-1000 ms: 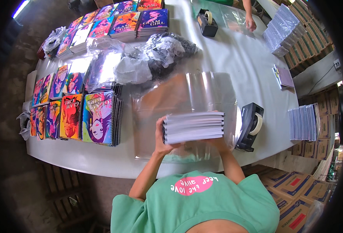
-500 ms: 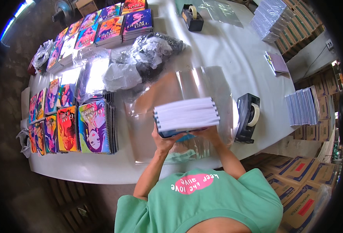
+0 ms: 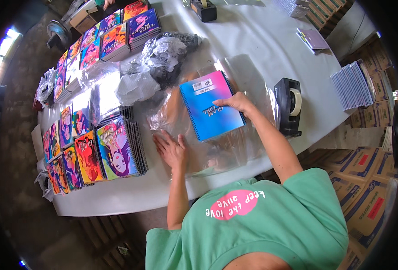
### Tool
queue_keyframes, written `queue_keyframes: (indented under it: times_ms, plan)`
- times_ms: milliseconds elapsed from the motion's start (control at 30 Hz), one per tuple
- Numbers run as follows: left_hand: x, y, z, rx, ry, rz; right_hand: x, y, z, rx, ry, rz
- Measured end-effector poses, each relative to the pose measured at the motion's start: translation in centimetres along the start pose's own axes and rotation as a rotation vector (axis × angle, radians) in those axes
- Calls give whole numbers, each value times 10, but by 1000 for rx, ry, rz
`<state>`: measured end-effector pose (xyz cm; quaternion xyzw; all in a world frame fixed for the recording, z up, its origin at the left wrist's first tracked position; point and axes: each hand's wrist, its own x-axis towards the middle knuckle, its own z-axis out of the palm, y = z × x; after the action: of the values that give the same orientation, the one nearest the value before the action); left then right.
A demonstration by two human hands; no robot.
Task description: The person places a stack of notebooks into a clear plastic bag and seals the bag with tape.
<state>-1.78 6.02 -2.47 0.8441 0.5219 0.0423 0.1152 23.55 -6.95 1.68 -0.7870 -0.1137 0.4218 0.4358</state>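
A stack of spiral notebooks (image 3: 208,123) with a blue-and-pink cover lies flat on a large clear plastic sheet (image 3: 262,148), slightly turned. Wire coils show along both its left and right sides, and a white label sits on the upper part of the cover. My right hand (image 3: 238,103) grips the stack's right side, thumb across the top cover, the other fingers partly hidden at the edge. Left of the stack, my left hand (image 3: 173,150) is open, fingers spread flat on the plastic sheet, holding nothing.
Rows of colourful notebooks (image 3: 116,148) stand on the left, with crumpled plastic wrap (image 3: 160,58) beyond. A black tape dispenser (image 3: 289,108) is right of the sheet; another tape dispenser (image 3: 203,10) is farther back. Notebook bundles (image 3: 351,85) sit at the right edge, cartons (image 3: 361,166) beyond.
The stack, held upright in both hands before, now lies flat on the plastic sheet. My left hand has let go and moved left; my right hand has shifted onto the stack's right side.
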Motion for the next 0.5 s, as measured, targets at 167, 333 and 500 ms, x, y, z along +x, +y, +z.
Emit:
queue_keyframes:
  times_ms: [167, 333, 500]
  plan:
    - [-15, -9, 12, 43, 186, 103, 3, -4, -1, 67, -76, -14]
    - [-12, -5, 3, 44, 62, 89, 3, -2, -3, 135, -135, 7]
    - [4, 13, -46, -548, 165, 349, 7, 4, -2, 100, -86, -24]
